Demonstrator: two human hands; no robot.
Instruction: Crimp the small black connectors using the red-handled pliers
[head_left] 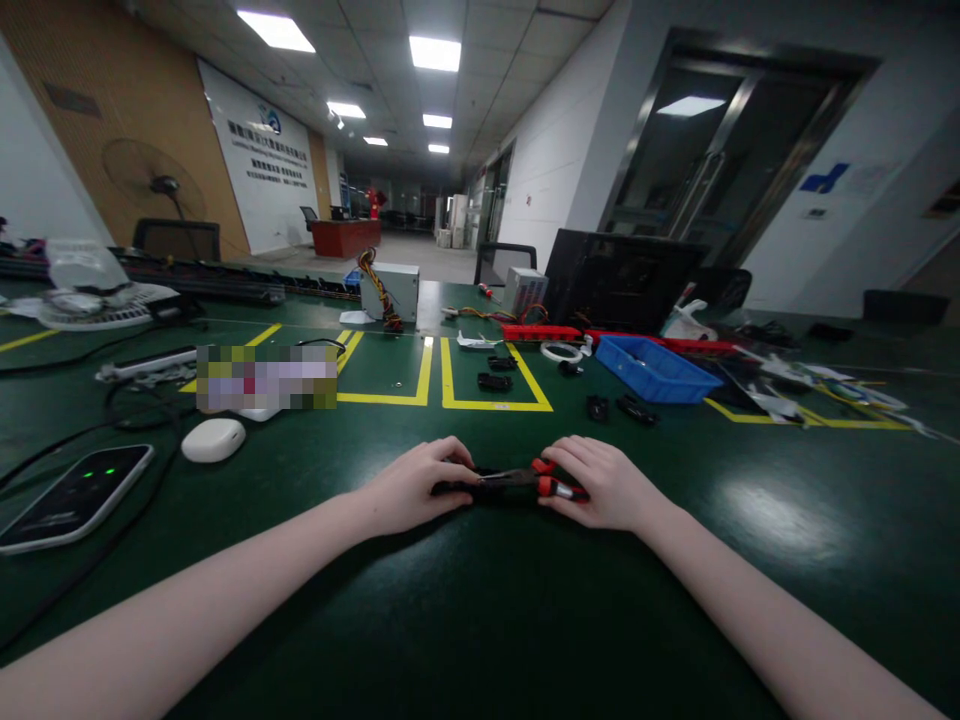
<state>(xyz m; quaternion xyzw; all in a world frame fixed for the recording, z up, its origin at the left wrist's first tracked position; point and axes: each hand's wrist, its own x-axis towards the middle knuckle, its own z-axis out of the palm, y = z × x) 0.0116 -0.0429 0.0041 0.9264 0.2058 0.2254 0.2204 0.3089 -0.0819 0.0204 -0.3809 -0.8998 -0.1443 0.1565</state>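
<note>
In the head view, my right hand (596, 480) is closed around the red handles of a pair of pliers (551, 487). The narrow metal jaws point left toward my other hand. My left hand (424, 485) is pinched on a small black piece (452, 487) at the pliers' tip. What kind of piece it is cannot be made out, and the fingers cover part of it. Both hands rest low over the dark green table (480, 610), close to its surface.
A white rounded case (214, 440) and a phone (75, 497) lie left among black cables. Ahead are small black parts (495, 382) inside yellow tape, a blue tray (654, 370), a white cable coil (562, 352) and a metal power supply box (394, 293). A large black monitor (622, 285) stands behind.
</note>
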